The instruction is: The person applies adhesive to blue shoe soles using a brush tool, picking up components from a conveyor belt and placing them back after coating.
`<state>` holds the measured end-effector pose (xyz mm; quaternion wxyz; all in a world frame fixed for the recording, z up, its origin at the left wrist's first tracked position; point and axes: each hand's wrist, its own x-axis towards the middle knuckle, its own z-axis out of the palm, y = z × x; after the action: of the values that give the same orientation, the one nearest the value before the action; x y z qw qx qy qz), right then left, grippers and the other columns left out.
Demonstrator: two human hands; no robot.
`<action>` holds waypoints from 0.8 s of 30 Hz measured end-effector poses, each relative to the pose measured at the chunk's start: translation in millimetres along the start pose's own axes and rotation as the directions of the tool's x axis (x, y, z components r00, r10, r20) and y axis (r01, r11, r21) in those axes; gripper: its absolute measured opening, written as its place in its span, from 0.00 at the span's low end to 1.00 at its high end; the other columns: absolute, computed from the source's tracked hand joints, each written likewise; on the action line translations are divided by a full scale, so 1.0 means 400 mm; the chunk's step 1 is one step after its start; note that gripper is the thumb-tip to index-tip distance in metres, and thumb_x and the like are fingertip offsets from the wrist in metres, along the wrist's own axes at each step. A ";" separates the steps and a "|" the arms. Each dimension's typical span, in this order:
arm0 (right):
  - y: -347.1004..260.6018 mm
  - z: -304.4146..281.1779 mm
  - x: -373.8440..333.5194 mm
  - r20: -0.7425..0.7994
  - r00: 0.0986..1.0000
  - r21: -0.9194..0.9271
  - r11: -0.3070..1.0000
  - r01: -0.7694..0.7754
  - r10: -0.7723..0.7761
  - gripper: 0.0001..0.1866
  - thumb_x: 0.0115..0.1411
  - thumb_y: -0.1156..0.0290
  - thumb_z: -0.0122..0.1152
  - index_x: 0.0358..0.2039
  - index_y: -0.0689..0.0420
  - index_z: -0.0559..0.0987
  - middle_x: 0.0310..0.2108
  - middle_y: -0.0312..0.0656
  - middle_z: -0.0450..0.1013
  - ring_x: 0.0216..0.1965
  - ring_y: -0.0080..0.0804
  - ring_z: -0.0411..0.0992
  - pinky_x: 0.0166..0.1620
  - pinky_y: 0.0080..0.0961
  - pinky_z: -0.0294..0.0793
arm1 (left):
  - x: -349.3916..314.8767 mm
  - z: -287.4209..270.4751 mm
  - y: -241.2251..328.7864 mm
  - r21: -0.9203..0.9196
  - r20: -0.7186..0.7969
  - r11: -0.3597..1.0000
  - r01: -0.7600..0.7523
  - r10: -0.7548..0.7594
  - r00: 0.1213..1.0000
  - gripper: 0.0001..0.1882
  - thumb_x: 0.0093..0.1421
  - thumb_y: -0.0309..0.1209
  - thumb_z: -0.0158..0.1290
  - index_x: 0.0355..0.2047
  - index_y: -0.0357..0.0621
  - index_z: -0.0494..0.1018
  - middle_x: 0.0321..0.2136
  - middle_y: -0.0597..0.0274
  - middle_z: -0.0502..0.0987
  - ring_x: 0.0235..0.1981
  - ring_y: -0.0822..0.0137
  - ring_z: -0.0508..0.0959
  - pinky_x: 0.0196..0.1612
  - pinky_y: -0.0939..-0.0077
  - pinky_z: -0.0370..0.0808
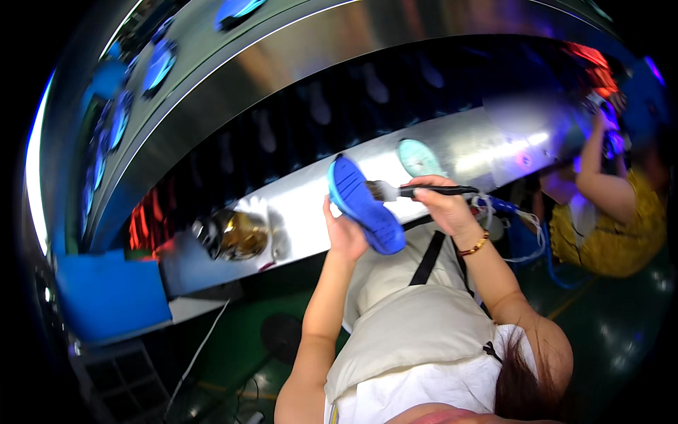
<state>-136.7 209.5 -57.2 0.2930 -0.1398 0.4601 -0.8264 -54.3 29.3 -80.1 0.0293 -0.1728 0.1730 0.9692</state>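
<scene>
A blue shoe sole [361,201] with a lighter blue rim is held up over the metal bench, its grooved face toward me. My left hand [345,232] grips it from the left edge, thumb up along its side. In my right hand [446,207] is a brush [424,189] with a black handle, closed in the fingers. Its bristles meet the right edge of the sole's face near the middle. Just beyond the brush, a pale mint sole [418,157] lies on the bench.
The shiny metal bench [296,194] runs across in front. A jar-like container [244,234] with amber contents stands at left, near a blue box [109,297]. Blue soles [159,67] line the conveyor [187,53] beyond. At right, a person in yellow [607,226] works at the bench.
</scene>
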 end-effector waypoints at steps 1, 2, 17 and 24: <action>-0.008 0.013 0.001 -0.010 1.000 0.022 1.000 -0.002 0.002 0.12 0.50 0.77 0.52 0.37 0.66 0.71 0.36 0.46 0.71 0.39 0.28 0.68 0.45 0.23 0.64 | 0.002 0.019 -0.001 -0.045 -0.030 0.999 -0.009 0.008 1.000 0.39 0.51 0.63 0.29 0.50 0.43 0.59 0.45 0.53 0.65 0.44 0.54 0.67 0.50 0.57 0.61; -0.009 0.019 0.005 -0.005 1.000 0.005 1.000 0.011 -0.011 0.12 0.50 0.77 0.52 0.37 0.66 0.72 0.36 0.46 0.71 0.38 0.29 0.68 0.45 0.23 0.65 | 0.000 0.036 -0.005 -0.034 0.012 0.999 -0.033 0.034 0.999 0.40 0.50 0.64 0.28 0.50 0.43 0.58 0.46 0.53 0.65 0.44 0.53 0.67 0.50 0.55 0.61; -0.063 0.047 0.117 -0.138 0.988 -0.211 0.977 0.042 -0.073 0.09 0.48 0.75 0.58 0.31 0.65 0.75 0.27 0.38 0.72 0.28 0.19 0.67 0.32 0.15 0.66 | 0.036 0.111 -0.060 0.032 0.077 0.996 -0.083 0.080 0.994 0.42 0.52 0.64 0.18 0.43 0.39 0.63 0.34 0.50 0.71 0.36 0.58 0.72 0.42 0.63 0.68; -0.048 0.131 0.077 0.340 0.878 -0.768 0.440 0.466 -0.337 0.11 0.42 0.71 0.56 0.28 0.63 0.76 0.26 0.50 0.72 0.29 0.41 0.71 0.34 0.26 0.69 | 0.063 0.092 -0.062 0.077 -0.116 0.956 -0.284 0.292 0.949 0.32 0.54 0.59 0.27 0.42 0.48 0.64 0.42 0.62 0.68 0.44 0.65 0.66 0.50 0.70 0.61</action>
<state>-141.6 162.8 -13.9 0.0172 -0.4223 0.7269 -0.5413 -87.0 65.4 -64.5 -0.1183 -0.2055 0.2264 0.9447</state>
